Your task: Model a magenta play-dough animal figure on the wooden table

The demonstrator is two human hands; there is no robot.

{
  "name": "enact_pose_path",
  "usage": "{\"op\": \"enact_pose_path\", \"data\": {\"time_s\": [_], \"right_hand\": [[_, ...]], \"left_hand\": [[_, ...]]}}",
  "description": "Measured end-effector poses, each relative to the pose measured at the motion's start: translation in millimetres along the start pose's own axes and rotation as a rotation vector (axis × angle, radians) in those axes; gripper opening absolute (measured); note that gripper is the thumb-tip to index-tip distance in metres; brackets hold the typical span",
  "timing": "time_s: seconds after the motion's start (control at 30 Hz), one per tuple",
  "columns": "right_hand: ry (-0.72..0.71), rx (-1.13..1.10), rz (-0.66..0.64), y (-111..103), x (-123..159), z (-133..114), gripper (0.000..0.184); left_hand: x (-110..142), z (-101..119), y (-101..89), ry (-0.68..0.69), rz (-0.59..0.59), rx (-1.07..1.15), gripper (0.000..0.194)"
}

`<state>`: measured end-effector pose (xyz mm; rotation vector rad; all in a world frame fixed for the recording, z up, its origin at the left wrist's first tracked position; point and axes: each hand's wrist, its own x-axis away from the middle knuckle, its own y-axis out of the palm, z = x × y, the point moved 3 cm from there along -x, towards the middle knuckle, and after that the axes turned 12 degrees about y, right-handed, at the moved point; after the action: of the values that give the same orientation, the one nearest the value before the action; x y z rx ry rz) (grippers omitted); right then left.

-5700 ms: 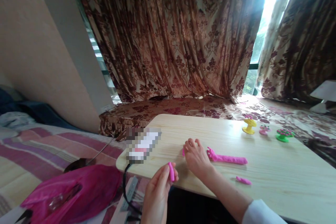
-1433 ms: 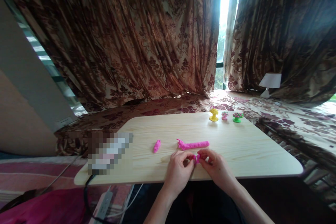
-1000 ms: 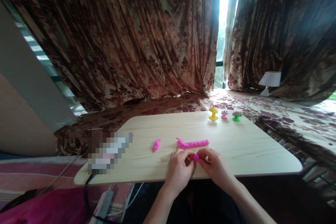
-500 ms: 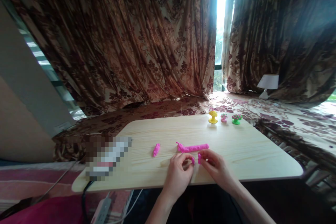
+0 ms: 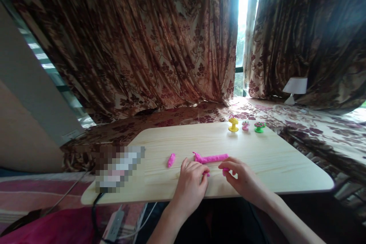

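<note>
My left hand lies palm down on the wooden table, fingers stretched flat. A small pink clay bit peeks out at its fingertips. My right hand is just to the right, its fingers pinched on another small pink clay bit. A long pink clay roll with a forked left end lies right behind both hands. A short pink clay piece rests on the table further left.
Three small clay figures, yellow, pink and green, stand at the table's far right. A blurred object sits on the left corner. A cable and power strip hang below. Patterned curtains and a white lamp are behind.
The one clay bit held between both hands has been pulled into two. My left hand has flattened onto the table over its bit, and my right hand has moved slightly right with the other.
</note>
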<state>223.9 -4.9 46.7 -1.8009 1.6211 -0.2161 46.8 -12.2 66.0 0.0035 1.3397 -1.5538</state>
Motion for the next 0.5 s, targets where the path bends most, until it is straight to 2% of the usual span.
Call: {"op": "enact_pose_path", "data": {"time_s": [0.13, 0.23, 0.5], "right_hand": [[-0.015, 0.058, -0.030, 3, 0, -3, 0.025], [-0.015, 0.083, -0.041, 5, 1, -2, 0.027], [0.026, 0.115, -0.026, 8, 5, 4, 0.026]], "left_hand": [[-4, 8, 2.6, 0.089, -0.084, -0.096, 0.025], [-5, 8, 7.4, 0.120, -0.100, -0.069, 0.024], [2, 0, 17.7, -0.014, 0.018, 0.036, 0.030]]}}
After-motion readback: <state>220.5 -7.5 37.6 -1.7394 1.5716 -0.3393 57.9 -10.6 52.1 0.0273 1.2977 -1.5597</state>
